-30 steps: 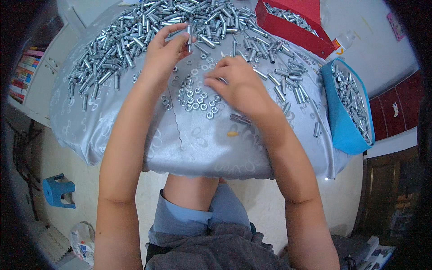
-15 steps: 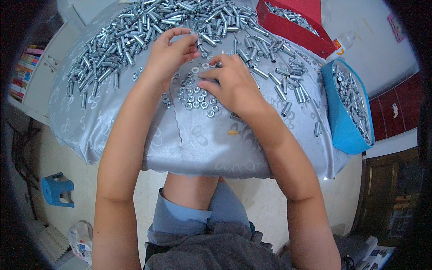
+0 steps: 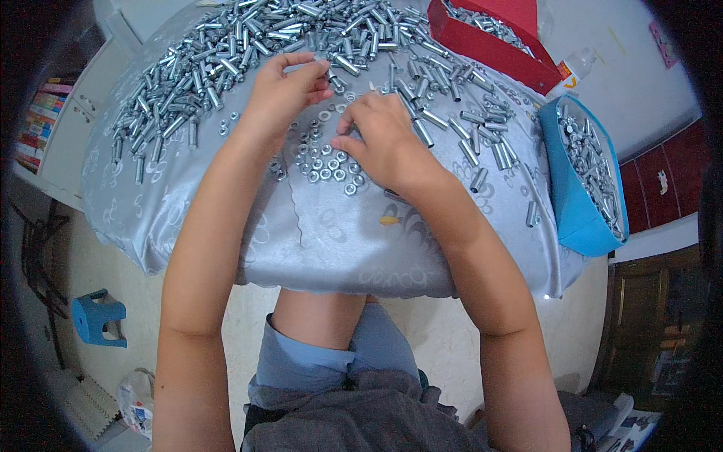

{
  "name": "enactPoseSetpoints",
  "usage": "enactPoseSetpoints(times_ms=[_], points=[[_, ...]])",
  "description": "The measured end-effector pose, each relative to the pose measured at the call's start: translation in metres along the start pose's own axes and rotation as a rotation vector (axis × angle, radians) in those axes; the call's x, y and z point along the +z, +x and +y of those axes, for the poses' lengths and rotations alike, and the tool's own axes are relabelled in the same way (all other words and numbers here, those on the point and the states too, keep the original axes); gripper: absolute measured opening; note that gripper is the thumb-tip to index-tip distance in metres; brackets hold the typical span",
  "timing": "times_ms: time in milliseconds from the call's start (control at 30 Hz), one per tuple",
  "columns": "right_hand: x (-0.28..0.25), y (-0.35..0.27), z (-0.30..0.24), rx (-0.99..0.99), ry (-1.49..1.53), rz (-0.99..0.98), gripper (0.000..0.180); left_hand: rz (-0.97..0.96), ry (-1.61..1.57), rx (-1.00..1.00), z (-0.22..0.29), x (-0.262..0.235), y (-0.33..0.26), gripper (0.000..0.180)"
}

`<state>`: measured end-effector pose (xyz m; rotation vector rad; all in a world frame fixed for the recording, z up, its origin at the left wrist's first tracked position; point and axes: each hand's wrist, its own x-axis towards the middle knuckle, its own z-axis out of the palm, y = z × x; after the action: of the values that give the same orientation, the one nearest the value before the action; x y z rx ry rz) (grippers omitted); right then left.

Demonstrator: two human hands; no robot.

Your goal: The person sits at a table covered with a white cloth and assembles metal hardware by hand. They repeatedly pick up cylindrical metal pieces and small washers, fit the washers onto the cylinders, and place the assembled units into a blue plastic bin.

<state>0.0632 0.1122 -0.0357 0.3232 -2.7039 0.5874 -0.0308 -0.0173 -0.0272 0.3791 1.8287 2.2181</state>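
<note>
My left hand [image 3: 285,89] is raised at the near edge of a big pile of metal expansion bolts [image 3: 226,56]. Its thumb and index finger pinch one expansion bolt [image 3: 337,80], which points down toward the right. My right hand [image 3: 385,143] hovers low over the cloth, palm down, with its thumb and index fingertips nearly meeting. Whatever is between them is too small to make out. Just left of those fingertips lie several loose hex nuts [image 3: 325,174] in a cluster, and a few flat washers [image 3: 324,116] are scattered above them.
A silvery patterned cloth [image 3: 331,264] covers the table. At the back right stands a red box [image 3: 489,53] of bolts; a blue fabric bin [image 3: 584,226] of bolts sits at the right edge. More metal sleeves [image 3: 471,151] are strewn right of my hand. A blue stool [image 3: 98,320] stands on the floor.
My right hand has shifted slightly, its index finger coming down closer to the thumb beside the nuts. The left hand keeps its pinch on the bolt, almost in place.
</note>
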Motion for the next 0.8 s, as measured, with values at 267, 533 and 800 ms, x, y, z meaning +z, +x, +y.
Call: enactPoseSetpoints(times_ms=[267, 533, 800], points=[[-0.012, 0.008, -0.001, -0.051, 0.422, 0.364, 0.016, -0.022, 0.068, -0.015, 0.004, 0.001, -0.003, 0.031], [-0.008, 0.009, 0.003, -0.024, 0.594, 0.332, 0.014, -0.121, 0.011, -0.029, 0.006, 0.001, -0.008, 0.027], [-0.014, 0.008, 0.003, 0.023, 0.507, 0.399, 0.017, -0.139, 0.034, -0.074, 0.007, 0.003, -0.008, 0.025]])
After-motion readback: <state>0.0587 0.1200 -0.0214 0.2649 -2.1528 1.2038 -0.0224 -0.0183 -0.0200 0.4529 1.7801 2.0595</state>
